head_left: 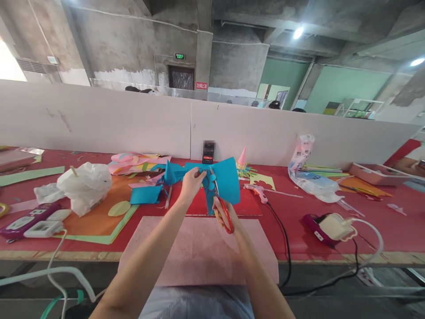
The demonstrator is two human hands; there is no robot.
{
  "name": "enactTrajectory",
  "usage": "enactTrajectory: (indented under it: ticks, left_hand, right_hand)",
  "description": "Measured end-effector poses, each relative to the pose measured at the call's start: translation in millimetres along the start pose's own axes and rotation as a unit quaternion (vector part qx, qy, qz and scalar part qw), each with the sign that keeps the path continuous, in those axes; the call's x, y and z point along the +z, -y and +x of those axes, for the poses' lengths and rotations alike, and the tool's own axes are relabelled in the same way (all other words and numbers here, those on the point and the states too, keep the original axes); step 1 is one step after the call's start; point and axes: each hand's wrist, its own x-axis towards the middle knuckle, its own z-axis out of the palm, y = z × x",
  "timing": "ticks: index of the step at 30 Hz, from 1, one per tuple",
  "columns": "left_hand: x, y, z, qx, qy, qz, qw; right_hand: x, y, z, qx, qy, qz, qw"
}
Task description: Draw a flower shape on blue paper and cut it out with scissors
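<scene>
Raised over the pink board [199, 257], my left hand [192, 184] pinches a partly cut sheet of blue paper [229, 179] near its middle left. My right hand [224, 212] is closed round the red handles of the scissors [227, 219]. The scissor blades point up and away, against the blue paper beside a rounded cut shape. Left of my left hand are more blue paper pieces, one of them a flat piece [146, 195] on the table.
On the red table [282, 217], a pink glue gun [259, 192] lies right with a black cable. A pink cone [243, 157] and phone [208, 153] stand behind. White plastic bag [86, 186] and orange paper [89, 221] lie left; power strips sit at both sides.
</scene>
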Motion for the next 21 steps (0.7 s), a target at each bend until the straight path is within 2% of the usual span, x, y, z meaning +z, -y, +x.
enactTrajectory:
  ticks: [8,15,21]
  left_hand:
    - [-6.1,-19,0,0.054,0.030,0.067,0.996]
    - [-3.6,-19,-8,0.050,0.033,0.058,0.997]
    - [-4.7,-20,-6,0.034,0.042,0.047,0.997]
  right_hand:
    - [1,-2,6,-0.026,0.027,0.007,0.999]
    - [0,-4,7,-0.026,0.048,0.048,0.997]
    - [-2,-4,7,-0.022,0.015,0.023,0.999]
